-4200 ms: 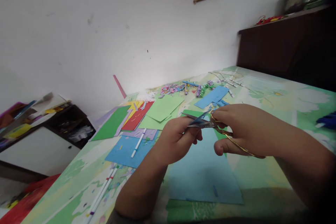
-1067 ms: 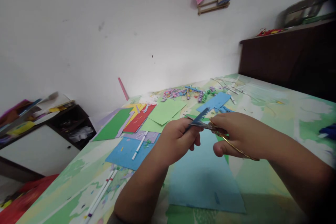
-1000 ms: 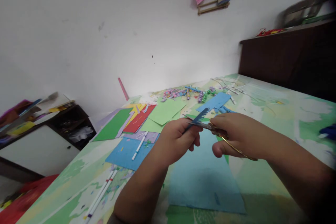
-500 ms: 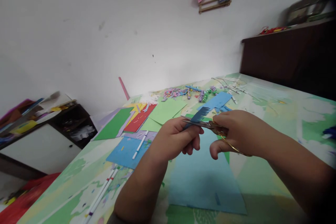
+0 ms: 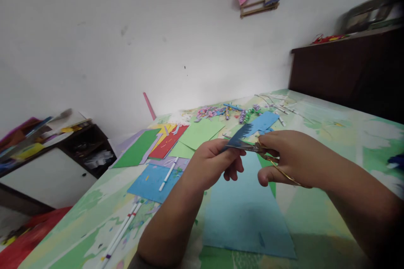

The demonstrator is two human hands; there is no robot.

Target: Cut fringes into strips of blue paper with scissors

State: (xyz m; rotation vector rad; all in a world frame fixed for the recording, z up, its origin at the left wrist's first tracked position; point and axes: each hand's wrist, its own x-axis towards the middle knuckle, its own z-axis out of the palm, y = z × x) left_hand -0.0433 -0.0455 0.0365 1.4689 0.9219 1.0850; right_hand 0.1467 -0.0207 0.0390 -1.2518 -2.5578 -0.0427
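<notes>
Grips fringed strip (image 5: 240, 134) in left fingers (image 5: 227, 159), scissors (image 5: 256, 148) in right fingers (image 5: 267, 174), and risks a nick from blades (image 5: 242, 147) so near.

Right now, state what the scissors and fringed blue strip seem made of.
The scissors look metal, gold-toned and glinting at the grip end, greyish at the cutting end. The fringed blue strip is probably matte paper: thin, dull, finely cut along one edge.

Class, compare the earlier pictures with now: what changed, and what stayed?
The blue strip has turned, showing more of its fringed face. Nothing was grasped or released: left hand still holds the strip, right hand the scissors. The red sheet lies as before.
</notes>
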